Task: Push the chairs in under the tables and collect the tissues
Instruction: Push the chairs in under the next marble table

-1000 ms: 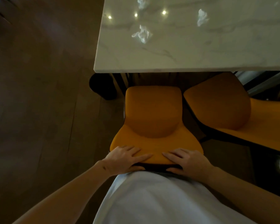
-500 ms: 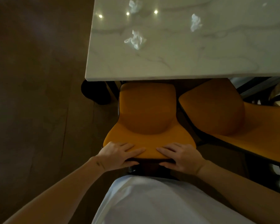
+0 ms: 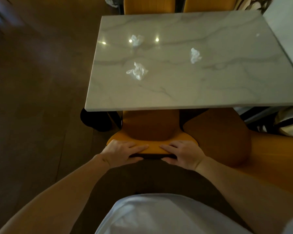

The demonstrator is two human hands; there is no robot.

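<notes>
Left hand [image 3: 121,152] clamps the chair [image 3: 149,132] back's top edge, fingers spread on the orange, thumb curled under. Straight ahead of both hands runs the push line: the seat is already partly tucked beneath the counter [image 3: 176,92], its near edge crosswise to the push. Up on the marble lie three crumpled tissues: the nearest [image 3: 137,71] left of centre, another [image 3: 137,40] beyond it, a third [image 3: 195,55] off to the right. Right hand [image 3: 182,153] mirrors the left, same wrapped grip, equally near. Further right, a second chair [image 3: 227,135] sits angled, barely under the counter; that one looks next. No containers in view.
</notes>
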